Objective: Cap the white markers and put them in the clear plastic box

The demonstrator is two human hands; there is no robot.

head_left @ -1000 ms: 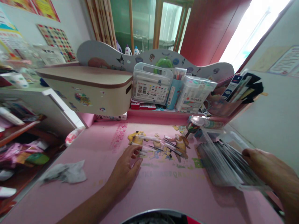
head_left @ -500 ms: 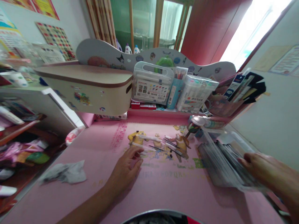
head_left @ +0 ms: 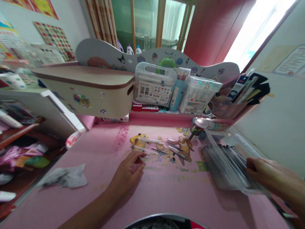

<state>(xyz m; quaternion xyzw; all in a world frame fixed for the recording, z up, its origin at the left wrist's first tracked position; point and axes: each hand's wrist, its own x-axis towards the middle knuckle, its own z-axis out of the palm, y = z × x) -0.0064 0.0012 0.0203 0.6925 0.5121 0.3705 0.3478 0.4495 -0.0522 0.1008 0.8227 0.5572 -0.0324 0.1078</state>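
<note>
My left hand (head_left: 130, 168) rests on the pink desk (head_left: 95, 203), its thumb and loosely bent fingers apart and nothing held. Just beyond its fingertips lie several loose pens (head_left: 152, 141), clear and dark, across a printed cartoon picture. At the right stands a clear plastic box (head_left: 220, 183), packed with thin dark pens or refills (head_left: 228, 159) lying side by side. My right hand (head_left: 264, 170) is over the right end of this box with its fingers curled down at the contents. Whatever sits between those fingers is hidden.
A crumpled tissue (head_left: 65, 176) lies at the left. Behind the box is a small lidded jar (head_left: 199, 127). On the shelf stand a beige bin (head_left: 95, 98), marker cases (head_left: 154, 86) and a pen holder (head_left: 226, 106). A round rim (head_left: 164, 216) shows at the near edge.
My right hand has shifted slightly at the box, and the thin pens or refills inside now show more separately near its fingers. My left hand stays almost where it was.
</note>
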